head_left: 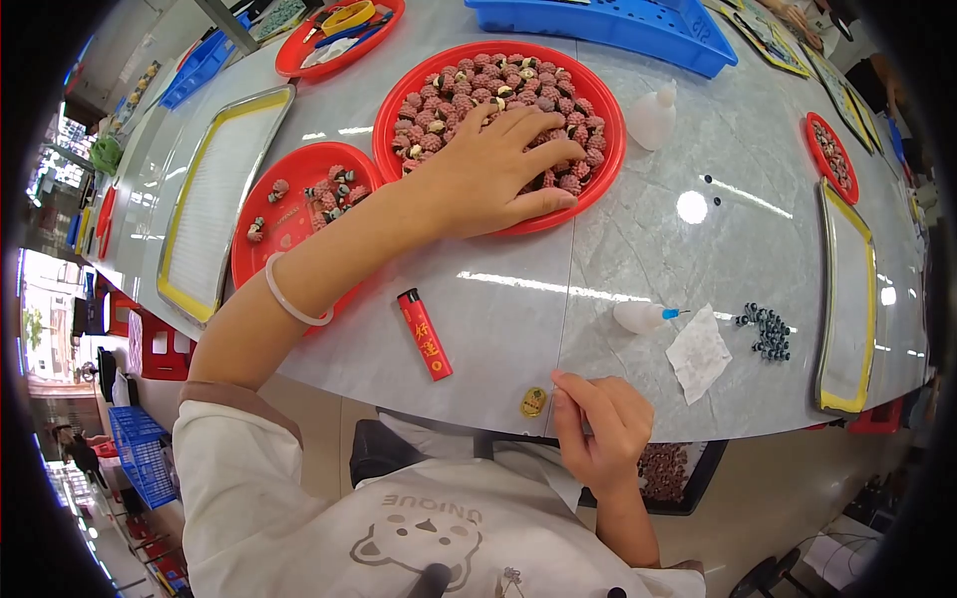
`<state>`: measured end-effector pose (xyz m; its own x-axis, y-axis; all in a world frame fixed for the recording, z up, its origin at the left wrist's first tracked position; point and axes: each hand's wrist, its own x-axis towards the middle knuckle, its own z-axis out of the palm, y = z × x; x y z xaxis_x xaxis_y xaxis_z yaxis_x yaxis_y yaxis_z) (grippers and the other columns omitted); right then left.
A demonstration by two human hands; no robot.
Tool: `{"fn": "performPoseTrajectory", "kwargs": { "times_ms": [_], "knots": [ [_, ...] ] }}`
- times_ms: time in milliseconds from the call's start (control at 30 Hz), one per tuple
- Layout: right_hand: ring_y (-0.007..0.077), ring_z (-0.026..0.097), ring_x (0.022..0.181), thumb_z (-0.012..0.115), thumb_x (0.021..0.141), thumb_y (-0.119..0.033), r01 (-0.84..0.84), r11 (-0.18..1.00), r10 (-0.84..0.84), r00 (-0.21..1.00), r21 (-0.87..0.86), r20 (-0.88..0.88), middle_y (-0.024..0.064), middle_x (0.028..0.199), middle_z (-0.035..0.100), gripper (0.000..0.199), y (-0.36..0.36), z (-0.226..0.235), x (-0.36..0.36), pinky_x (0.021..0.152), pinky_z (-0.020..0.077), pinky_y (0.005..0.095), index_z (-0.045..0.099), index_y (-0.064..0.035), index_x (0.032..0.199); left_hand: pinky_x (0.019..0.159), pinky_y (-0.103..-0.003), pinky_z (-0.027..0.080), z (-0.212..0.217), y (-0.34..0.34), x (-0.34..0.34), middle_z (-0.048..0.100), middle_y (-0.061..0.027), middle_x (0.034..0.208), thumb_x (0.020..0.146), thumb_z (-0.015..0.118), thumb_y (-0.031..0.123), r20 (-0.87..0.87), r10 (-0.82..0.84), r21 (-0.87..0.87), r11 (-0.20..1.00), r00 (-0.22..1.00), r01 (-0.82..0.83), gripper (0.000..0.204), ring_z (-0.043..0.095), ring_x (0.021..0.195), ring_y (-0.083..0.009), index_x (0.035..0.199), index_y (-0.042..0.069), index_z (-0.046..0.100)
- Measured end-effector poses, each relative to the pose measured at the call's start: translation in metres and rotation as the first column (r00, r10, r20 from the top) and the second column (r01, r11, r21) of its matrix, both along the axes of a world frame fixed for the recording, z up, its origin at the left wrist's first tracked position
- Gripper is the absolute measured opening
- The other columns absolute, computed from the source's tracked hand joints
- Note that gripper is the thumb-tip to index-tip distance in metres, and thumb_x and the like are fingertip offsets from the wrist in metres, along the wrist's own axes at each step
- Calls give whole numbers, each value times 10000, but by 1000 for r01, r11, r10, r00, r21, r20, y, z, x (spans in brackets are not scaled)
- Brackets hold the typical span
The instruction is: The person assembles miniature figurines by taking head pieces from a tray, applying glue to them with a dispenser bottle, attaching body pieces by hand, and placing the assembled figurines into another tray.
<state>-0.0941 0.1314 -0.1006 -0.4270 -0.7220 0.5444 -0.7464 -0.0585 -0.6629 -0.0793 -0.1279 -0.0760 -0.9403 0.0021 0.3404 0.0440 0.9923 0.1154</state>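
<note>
My left hand (498, 164) lies over a large round red tray (616, 149), its fingers spread on a heap of small bumpy pink pieces (478, 72), some with dark or cream parts. Under my left forearm is a smaller red plate (254, 274) with several similar pieces. Close to the table's front edge, my right hand (606, 424) has its thumb and index finger together; whatever may be between them is too small to make out. Beside those fingertips is a small gold oval tag (533, 402). A red lighter (425, 335) lies between my arms.
To the right lie a small bottle with a blue needle tip (638, 317), a crumpled white tissue (699, 355) and small dark beads (768, 334). A white squeeze bottle (653, 118) stands beyond. Yellow-edged trays (179, 274) flank both sides; a blue tray (608, 35) is at the back.
</note>
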Motion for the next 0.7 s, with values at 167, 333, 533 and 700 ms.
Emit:
{"fn": "performPoseTrajectory", "kwargs": {
  "times_ms": [167, 333, 533, 700],
  "knots": [
    [181, 452, 433, 640, 633, 32, 10, 1000, -10, 1000, -10, -10, 54, 558, 519, 193, 0, -1, -1, 413, 339, 283, 633, 3, 824, 897, -448, 312, 1, 3, -10, 495, -63, 1128, 820, 517, 305, -59, -81, 1, 997, 995, 81, 223, 459, 1083, -230, 1005, 188, 562],
    [179, 447, 431, 641, 631, 32, 5, 1000, -5, 1000, -24, -13, 50, 551, 511, 196, 0, -3, -1, 412, 338, 283, 634, 2, 826, 792, -391, 377, 5, 3, -9, 537, -32, 999, 777, 554, 223, -81, -60, 24, 998, 995, 62, 154, 516, 944, -207, 917, 166, 585],
    [169, 428, 439, 621, 668, 44, 8, 1000, -8, 1000, -15, 8, 57, 548, 518, 140, 0, 0, -1, 416, 321, 274, 631, 9, 803, 771, -372, 379, 1, 11, -13, 537, -25, 977, 768, 564, 230, -156, -13, -39, 999, 988, 7, 176, 510, 935, -203, 926, 155, 585],
    [170, 429, 439, 619, 666, 44, 1, 1000, -1, 1000, -29, 8, 57, 548, 520, 147, 0, -1, -1, 414, 318, 274, 631, 10, 808, 788, -372, 381, 3, 5, -13, 543, -20, 967, 771, 578, 235, -119, -73, 3, 997, 990, 74, 164, 496, 970, -202, 911, 151, 593]
  ]
}}
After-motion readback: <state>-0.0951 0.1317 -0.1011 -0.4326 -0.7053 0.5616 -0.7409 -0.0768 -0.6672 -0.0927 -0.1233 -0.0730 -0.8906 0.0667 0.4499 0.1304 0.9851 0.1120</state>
